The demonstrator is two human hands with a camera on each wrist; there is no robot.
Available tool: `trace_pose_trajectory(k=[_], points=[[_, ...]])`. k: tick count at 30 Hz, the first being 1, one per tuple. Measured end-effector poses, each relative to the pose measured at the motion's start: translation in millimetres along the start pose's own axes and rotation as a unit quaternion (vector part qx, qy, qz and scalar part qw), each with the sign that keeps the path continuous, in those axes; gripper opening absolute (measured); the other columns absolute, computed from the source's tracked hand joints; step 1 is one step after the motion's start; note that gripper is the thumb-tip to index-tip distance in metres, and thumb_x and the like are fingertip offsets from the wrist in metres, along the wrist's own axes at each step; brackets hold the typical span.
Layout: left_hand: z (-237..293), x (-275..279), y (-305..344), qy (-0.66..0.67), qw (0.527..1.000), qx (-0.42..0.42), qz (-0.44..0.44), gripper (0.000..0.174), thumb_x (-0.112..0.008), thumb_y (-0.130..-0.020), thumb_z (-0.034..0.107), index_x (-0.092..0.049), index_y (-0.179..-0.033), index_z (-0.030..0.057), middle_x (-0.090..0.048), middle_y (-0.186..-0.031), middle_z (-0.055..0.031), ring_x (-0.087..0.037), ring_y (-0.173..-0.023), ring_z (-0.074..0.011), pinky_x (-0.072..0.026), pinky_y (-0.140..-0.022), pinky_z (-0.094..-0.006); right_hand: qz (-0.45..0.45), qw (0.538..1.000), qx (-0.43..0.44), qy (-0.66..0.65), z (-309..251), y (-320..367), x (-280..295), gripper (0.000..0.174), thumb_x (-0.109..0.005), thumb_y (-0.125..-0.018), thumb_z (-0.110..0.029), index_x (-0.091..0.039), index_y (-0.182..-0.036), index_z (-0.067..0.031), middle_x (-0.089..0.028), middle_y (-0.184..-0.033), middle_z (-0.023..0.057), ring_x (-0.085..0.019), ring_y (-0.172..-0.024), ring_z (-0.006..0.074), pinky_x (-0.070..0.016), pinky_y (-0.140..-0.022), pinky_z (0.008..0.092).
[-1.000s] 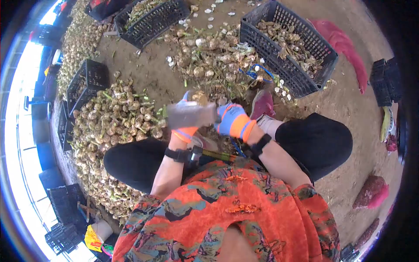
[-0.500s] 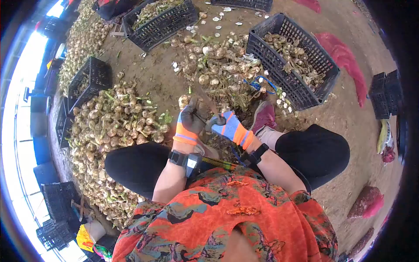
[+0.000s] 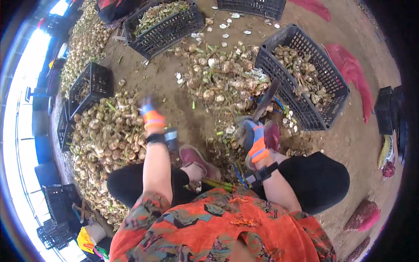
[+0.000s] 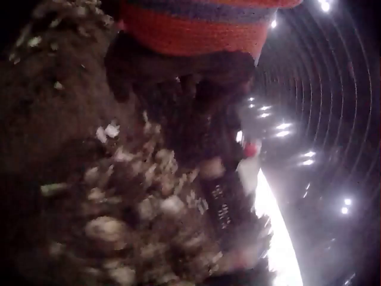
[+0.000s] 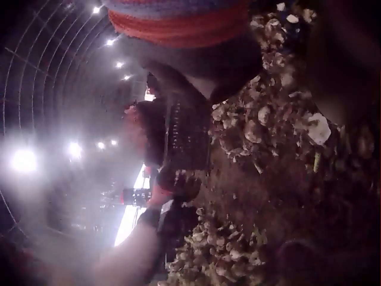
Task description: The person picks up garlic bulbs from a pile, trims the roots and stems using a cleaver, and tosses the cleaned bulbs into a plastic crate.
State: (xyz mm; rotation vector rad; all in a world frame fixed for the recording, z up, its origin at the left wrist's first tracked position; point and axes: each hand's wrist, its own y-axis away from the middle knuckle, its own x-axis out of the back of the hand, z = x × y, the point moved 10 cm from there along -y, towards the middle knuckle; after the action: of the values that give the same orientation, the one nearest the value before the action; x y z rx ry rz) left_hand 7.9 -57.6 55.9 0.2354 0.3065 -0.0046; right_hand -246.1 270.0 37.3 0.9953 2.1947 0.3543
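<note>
My left hand (image 3: 151,114), in a grey-blue glove with an orange cuff, is stretched out at the right edge of a large heap of garlic bulbs (image 3: 115,131). It is blurred in the head view. In the left wrist view its dark fingers (image 4: 220,68) hang loosely bent, holding nothing. Between my knees, my right hand (image 3: 254,139) grips a knife with a broad, brownish blade (image 3: 267,100) that points forward and up. Beyond the blade lies a second pile of garlic bulbs (image 3: 220,81), mixed with stalks and roots.
A black crate (image 3: 301,87) holding garlic trimmings stands ahead on the right. Another crate (image 3: 163,32) with stalks is at the front left, and a smaller crate (image 3: 89,87) stands beside the left heap. A pink net sack (image 3: 349,72) lies at the right. My shoe (image 3: 192,159) is between the hands.
Both hands were together in front of me, the left with a garlic bulb at its fingers. They have parted: the left swung out to the heap, the right moved rightward with the knife.
</note>
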Motion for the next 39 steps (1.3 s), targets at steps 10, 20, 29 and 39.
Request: trace_pose_trajectory(k=[10,20,29,39], points=[[-104,-124,-37,-0.56,0.808,-0.13,-0.126,0.062,-0.069,-0.061,0.027,-0.047,-0.115,0.0069,-0.049,-0.116,-0.0113,-0.05,-0.102,-0.0228,-0.0424,-0.083,-0.0327,0.009,0.997,-0.012,0.073,-22,4,-18,0.013,-0.056,-0.073,-0.004,-0.06,-0.083,0.001,-0.062,-0.071,0.0078,-0.053,-0.051,0.0089,-0.0401,-0.044,0.02],[-34,-122,151,0.077,0.949,0.153,-0.265,0.033,-0.062,-0.075,0.011,-0.051,-0.106,0.0067,-0.058,-0.09,-0.0048,-0.057,-0.077,-0.016,-0.0479,-0.066,-0.0285,-0.111,0.807,0.168,0.555,-41,42,-67,0.022,-0.057,-0.067,-0.023,-0.061,-0.078,-0.0039,-0.062,-0.067,0.0097,-0.058,-0.059,0.0242,-0.0449,-0.056,0.0323],[-84,-95,184,0.017,0.903,0.245,-0.354,0.04,-0.039,-0.088,0.04,-0.053,-0.097,0.0031,-0.06,-0.08,-0.0051,-0.056,-0.068,-0.0143,-0.0476,-0.065,-0.0276,-0.177,0.567,0.162,0.788,-48,102,-99,0.043,-0.055,-0.066,-0.038,-0.058,-0.091,-0.0035,-0.059,-0.091,0.014,-0.056,-0.086,0.0297,-0.0438,-0.074,0.0373],[19,-129,258,-0.452,0.686,-0.407,-0.399,0.05,-0.062,-0.073,0.02,-0.04,-0.114,0.0001,-0.053,-0.063,-0.0002,-0.052,-0.06,-0.0105,-0.0436,-0.08,-0.0289,-0.216,0.571,0.096,0.786,-24,90,-74,0.046,-0.053,-0.066,-0.041,-0.057,-0.095,-0.0044,-0.058,-0.095,0.0149,-0.056,-0.088,0.0297,-0.0434,-0.077,0.0378]])
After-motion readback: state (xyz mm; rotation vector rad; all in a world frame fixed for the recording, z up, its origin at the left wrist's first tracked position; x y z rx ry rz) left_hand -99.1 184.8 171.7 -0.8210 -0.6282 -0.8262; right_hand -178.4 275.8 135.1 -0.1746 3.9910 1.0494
